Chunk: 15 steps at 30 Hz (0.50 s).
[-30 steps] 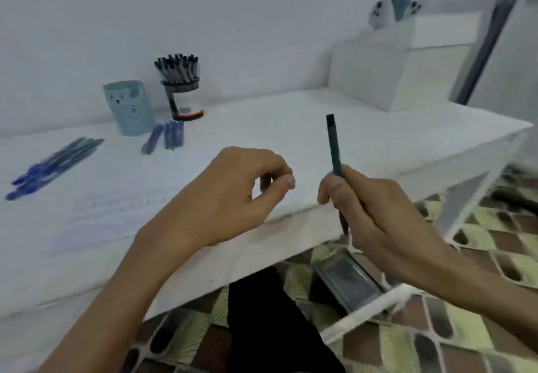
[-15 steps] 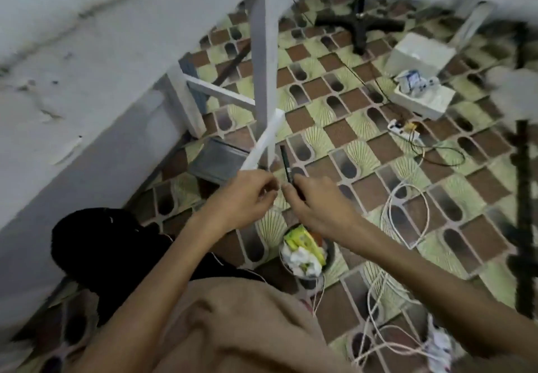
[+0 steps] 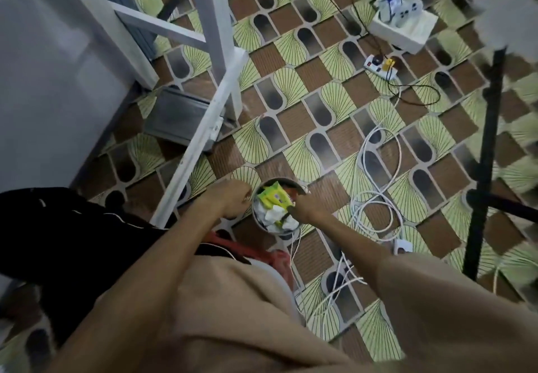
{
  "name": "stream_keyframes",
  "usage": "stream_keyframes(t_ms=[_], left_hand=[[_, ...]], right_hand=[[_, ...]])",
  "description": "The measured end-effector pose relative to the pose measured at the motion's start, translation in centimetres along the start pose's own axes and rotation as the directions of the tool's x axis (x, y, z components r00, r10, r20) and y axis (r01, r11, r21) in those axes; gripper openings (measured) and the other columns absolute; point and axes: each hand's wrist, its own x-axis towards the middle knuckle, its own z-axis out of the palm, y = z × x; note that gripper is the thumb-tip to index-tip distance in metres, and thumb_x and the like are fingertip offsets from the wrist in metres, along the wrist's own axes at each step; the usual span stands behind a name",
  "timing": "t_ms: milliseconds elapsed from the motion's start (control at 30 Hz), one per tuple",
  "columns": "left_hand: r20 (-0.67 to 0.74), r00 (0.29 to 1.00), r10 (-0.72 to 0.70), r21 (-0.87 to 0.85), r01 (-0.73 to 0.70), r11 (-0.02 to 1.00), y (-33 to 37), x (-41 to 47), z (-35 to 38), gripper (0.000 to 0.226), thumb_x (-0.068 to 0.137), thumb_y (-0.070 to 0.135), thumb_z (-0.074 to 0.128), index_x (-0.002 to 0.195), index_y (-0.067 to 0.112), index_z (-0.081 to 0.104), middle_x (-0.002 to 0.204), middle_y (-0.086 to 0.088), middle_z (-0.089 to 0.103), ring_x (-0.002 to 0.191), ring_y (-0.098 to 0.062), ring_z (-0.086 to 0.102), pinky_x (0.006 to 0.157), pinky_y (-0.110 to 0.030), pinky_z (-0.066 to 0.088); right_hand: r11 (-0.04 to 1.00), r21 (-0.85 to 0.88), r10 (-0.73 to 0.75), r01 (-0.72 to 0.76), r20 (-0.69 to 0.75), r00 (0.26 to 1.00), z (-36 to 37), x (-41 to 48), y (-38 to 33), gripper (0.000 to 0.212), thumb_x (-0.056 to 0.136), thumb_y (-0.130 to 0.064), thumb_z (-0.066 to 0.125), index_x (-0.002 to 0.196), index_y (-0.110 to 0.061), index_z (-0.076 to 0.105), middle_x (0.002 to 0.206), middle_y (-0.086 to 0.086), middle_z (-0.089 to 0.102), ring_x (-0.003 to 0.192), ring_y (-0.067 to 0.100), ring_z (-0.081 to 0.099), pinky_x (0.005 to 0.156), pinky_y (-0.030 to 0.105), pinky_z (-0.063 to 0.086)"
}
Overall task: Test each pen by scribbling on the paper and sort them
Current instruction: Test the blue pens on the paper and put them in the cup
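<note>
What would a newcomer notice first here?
A small bin of wrappers stands on the floor, lower centre. The right hand seems to hold a dark pen over it, and the left hand curls beside its rim. White cables loop to its right.

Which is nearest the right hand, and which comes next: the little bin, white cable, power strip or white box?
1. Little bin: directly under the right hand, which holds a pen.
2. White cable: coiled on the floor, to the right.
3. Power strip: farther off, upper right.
4. White box: farthest, top right.
</note>
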Motion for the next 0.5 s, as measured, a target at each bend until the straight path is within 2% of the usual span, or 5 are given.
stream_keyframes(t_ms=[67,133,267,367,500], left_hand=[[-0.007,1.000,0.018,-0.050,-0.018,0.999,0.5,-0.7,-1.1,0.011,0.102,0.027,0.052,0.092,0.023,0.055,0.113,-0.009,0.066,0.093,-0.025,0.058,0.084,-0.041,0.054],[-0.041,0.999,0.035,-0.116,-0.039,0.993,1.0,-1.8,-2.7,0.021,0.103,0.030,0.053,0.116,0.018,0.064,0.121,-0.006,0.066,0.103,-0.025,0.063,0.089,-0.044,0.055],[-0.252,0.964,0.085,-0.160,-0.129,0.979,1.8,-6.6,-7.5,0.028,0.104,0.033,0.055,0.126,0.017,0.063,0.123,-0.003,0.066,0.110,-0.023,0.063,0.086,-0.037,0.052],[-0.456,0.886,0.077,-0.115,-0.145,0.983,1.3,-12.5,-11.2,0.030,0.104,0.034,0.055,0.129,0.021,0.062,0.124,0.001,0.066,0.110,-0.018,0.063,0.088,-0.038,0.052],[-0.735,0.678,0.013,-0.038,-0.060,0.998,-0.7,-24.3,-15.4,0.031,0.101,0.039,0.052,0.123,0.021,0.063,0.118,0.000,0.068,0.106,-0.022,0.063,0.088,-0.044,0.054]], right_hand=[[0.999,-0.038,-0.007,0.007,0.005,1.000,-0.5,0.0,-0.3,0.018,0.102,-0.027,0.051,0.096,-0.010,0.056,0.076,0.011,0.054,0.071,0.029,0.053,0.053,0.030,0.036],[0.997,-0.058,-0.056,0.054,-0.044,0.997,-2.2,-0.8,-1.9,0.024,0.101,-0.024,0.051,0.086,-0.005,0.054,0.065,0.009,0.049,0.067,0.030,0.054,0.053,0.032,0.038],[0.963,-0.084,-0.270,0.257,-0.247,0.931,-8.1,-5.1,-7.6,0.033,0.100,-0.032,0.053,0.101,-0.003,0.069,0.088,0.020,0.069,0.080,0.035,0.066,0.068,0.043,0.056],[0.887,-0.160,-0.461,0.434,-0.371,0.806,-13.0,-10.4,-13.0,0.031,0.102,-0.036,0.052,0.111,-0.012,0.068,0.089,0.013,0.072,0.077,0.029,0.066,0.068,0.044,0.056],[0.695,-0.322,-0.709,0.643,-0.457,0.538,-18.3,-18.6,-21.2,0.026,0.103,-0.036,0.054,0.114,-0.016,0.067,0.090,0.002,0.074,0.069,0.016,0.061,0.061,0.034,0.050]])
